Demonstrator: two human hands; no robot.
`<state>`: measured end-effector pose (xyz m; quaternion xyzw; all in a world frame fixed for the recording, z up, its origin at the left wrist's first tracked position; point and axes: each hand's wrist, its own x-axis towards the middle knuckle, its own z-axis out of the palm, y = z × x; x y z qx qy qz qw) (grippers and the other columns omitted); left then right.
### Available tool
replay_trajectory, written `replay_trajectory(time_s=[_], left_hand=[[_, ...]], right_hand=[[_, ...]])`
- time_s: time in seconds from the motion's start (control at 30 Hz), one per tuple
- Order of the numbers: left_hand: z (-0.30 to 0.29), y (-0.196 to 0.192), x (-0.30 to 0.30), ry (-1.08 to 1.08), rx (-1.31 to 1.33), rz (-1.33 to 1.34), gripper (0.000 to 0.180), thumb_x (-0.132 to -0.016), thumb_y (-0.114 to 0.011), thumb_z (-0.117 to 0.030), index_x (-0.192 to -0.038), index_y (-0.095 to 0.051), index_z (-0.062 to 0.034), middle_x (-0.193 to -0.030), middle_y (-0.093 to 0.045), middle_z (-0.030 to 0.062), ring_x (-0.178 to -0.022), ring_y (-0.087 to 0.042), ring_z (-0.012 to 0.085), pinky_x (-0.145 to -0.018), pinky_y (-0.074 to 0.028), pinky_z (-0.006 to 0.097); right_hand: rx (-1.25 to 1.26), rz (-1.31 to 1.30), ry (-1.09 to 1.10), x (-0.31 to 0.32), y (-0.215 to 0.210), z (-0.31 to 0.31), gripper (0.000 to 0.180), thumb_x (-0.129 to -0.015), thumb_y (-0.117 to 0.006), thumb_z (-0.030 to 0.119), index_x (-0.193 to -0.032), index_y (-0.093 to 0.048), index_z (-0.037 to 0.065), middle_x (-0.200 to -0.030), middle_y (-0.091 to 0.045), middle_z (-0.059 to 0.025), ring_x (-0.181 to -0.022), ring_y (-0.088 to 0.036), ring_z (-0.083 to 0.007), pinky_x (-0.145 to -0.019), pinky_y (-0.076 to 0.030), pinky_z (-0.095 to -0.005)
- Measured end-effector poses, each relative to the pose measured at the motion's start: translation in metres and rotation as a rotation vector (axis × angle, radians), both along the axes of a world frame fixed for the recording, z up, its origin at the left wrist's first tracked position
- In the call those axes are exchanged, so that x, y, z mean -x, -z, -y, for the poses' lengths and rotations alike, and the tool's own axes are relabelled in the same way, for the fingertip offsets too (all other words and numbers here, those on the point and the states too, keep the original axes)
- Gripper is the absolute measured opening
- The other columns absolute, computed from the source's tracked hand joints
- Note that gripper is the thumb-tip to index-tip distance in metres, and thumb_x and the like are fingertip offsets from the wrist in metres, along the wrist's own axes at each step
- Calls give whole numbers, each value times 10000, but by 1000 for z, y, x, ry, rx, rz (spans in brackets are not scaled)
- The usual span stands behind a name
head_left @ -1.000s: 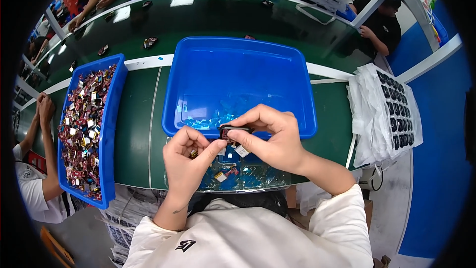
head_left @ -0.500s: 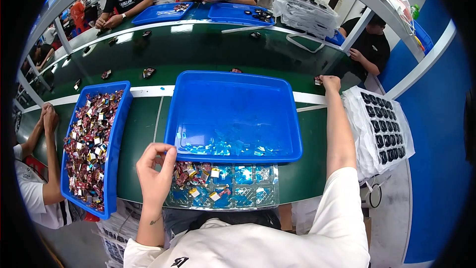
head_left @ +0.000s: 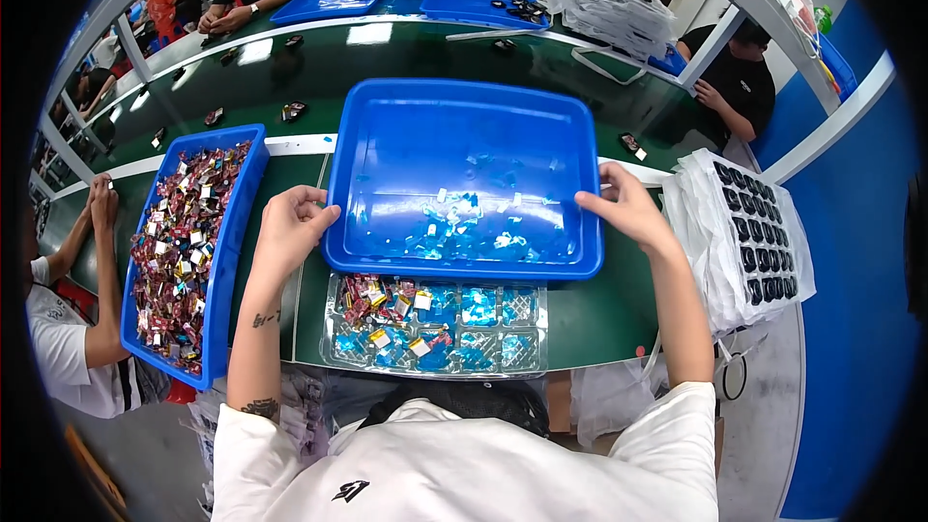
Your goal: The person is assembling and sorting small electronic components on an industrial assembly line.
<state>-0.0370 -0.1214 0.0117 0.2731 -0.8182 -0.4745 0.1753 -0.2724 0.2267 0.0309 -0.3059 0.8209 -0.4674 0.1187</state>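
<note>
A large blue tray (head_left: 464,135) is seen at the centre of the frame on the green table (head_left: 580,314). Its left rim is gripped by the left hand (head_left: 290,227), whose fingers (head_left: 314,217) are curled closed over the edge. Its right rim is gripped by the right hand (head_left: 623,208), fingers bent over the edge near the tray's right corner. Small clear and bluish wrapped pieces (head_left: 464,232) are scattered in the tray's lower half. Just below the tray, partly overlapped by its near rim, a clear compartmented tray (head_left: 435,329) is noted, filled with red and blue wrapped items. At the left of the frame a narrower blue bin (head_left: 227,261) is filled with reddish wrapped pieces (head_left: 179,242). At the right, a stack of white sheets with dark inserts (head_left: 749,232) is recorded.
</note>
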Motion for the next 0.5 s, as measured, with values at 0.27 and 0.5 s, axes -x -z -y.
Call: replay_trajectory(time_s=[0.27,0.5], left_hand=[[-17,-28,35,132,-136,-146,248,-807,-687,-146,-964,-601,27,-721,-652,41,-631,-588,75,-543,-448,197],[11,-21,44,94,-289,-218,660,-799,-705,-226,-1304,-392,62,-1034,-645,134,-857,-611,140,-722,-486,253]], right_hand=[[464,-352,19,-10,-144,28,366,-914,-566,122,-1252,-516,-9,-1054,-636,-103,-915,-606,-117,-794,-489,-238],[293,-833,-200,-23,-184,77,380,-916,-578,163,-1277,-527,54,-1015,-652,-106,-894,-625,-133,-815,-491,-244]])
